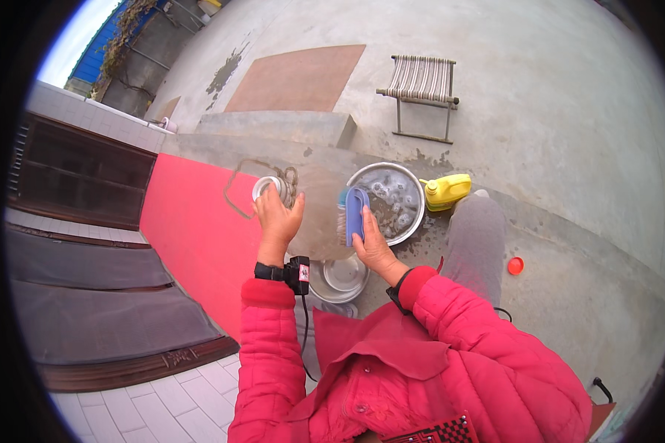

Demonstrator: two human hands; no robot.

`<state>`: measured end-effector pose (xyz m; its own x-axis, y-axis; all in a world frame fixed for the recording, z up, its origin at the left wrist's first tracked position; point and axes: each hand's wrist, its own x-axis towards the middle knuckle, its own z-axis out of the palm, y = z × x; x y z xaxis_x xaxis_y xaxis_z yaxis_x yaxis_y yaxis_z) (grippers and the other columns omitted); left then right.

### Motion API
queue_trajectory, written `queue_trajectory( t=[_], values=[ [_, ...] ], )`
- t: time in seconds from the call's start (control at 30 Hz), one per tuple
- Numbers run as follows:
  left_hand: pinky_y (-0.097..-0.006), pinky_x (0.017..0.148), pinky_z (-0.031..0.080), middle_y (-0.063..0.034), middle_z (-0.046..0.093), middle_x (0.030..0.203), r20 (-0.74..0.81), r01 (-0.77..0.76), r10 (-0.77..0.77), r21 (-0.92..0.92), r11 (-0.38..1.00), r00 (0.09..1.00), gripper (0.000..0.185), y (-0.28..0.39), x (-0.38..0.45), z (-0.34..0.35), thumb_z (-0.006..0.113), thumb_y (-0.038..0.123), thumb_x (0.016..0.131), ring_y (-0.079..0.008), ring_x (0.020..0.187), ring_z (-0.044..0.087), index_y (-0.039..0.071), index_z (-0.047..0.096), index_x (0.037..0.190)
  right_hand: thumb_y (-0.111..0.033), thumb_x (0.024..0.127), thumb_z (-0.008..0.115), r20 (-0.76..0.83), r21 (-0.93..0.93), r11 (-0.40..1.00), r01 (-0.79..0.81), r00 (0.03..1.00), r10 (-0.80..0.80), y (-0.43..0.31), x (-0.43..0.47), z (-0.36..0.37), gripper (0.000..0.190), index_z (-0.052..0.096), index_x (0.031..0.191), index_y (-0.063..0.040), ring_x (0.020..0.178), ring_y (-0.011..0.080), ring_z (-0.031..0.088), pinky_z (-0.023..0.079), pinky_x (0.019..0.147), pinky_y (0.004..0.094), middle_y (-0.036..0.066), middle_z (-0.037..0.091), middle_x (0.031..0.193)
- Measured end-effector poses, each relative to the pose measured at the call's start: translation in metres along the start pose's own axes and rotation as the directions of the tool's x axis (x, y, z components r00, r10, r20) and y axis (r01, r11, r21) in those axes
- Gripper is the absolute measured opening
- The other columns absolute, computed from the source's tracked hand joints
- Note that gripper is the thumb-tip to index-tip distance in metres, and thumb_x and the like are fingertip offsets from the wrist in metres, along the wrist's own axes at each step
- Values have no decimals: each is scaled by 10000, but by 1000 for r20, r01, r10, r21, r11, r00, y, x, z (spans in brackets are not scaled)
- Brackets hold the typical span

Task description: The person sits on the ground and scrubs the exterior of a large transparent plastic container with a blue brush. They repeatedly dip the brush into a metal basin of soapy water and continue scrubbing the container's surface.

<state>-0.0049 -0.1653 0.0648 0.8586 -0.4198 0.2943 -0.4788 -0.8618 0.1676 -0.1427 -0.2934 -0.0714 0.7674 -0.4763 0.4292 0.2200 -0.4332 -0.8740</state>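
My left hand (279, 216) grips the white neck (265, 185) of a large translucent plastic jug (318, 221), which lies on its side with the mouth to the left. A braided cord (238, 171) loops about the neck. In my right hand (376, 249) is a blue scrubbing brush (356, 216), its pale and teal bristles turned left towards the jug's base. Whether the bristles touch it I cannot tell. Just right of the brush, a round metal basin (421, 221) holds sudsy water. Partly hidden under the jug is a second metal basin (332, 296) with a smaller metal bowl (345, 275) inside.
A yellow plastic bottle (449, 191) lies tilted beside the basin, near my knee (479, 216). A red cap (515, 266) rests on the concrete at right. Ahead stand a concrete step (277, 127) and a striped folding stool (421, 77). Red flooring (199, 221) runs along the left wall.
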Motion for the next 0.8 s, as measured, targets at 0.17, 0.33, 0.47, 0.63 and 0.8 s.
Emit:
queue_trajectory(
  t=[0.17,0.33,0.47,0.63,0.8],
  values=[
    [-594,986,198,-207,507,1118,-45,-10,10,4,1000,999,733,0,0,-1,654,432,718,-396,1071,426,-62,414,1203,-95,799,484,136,-4,974,-226,965,224,24,68,7,624,223,1357,7,1065,421,477,427,872,427,259,404,1252],
    [-583,992,198,-209,510,1106,-100,-38,38,-1,999,994,731,-1,0,1,658,426,716,-393,1062,427,-63,415,1202,-67,787,474,235,-2,967,-257,939,250,23,106,-9,591,276,1339,6,1045,400,488,425,869,409,252,461,1175],
    [-588,990,197,-210,510,1112,-43,-18,16,-33,999,999,738,-4,-2,2,658,422,717,-393,1083,420,-66,402,1208,-38,771,479,112,18,999,47,993,-48,-11,18,-16,611,267,1343,3,1032,426,487,435,862,419,264,429,1200],
    [-591,984,199,-209,502,1121,-33,-12,12,3,1000,999,740,-1,-1,-1,658,422,718,-393,1096,413,-63,398,1213,-52,781,456,135,38,991,-132,983,125,8,72,-3,586,289,1341,1,1047,400,508,430,873,407,269,493,1166],
    [-592,980,199,-206,493,1127,-41,-18,18,2,1000,999,747,0,1,-1,658,427,715,-390,1078,417,-61,395,1217,-78,787,438,252,40,910,-412,886,390,23,118,-4,552,327,1322,-1,999,396,537,439,851,401,275,533,1104]
  ],
)
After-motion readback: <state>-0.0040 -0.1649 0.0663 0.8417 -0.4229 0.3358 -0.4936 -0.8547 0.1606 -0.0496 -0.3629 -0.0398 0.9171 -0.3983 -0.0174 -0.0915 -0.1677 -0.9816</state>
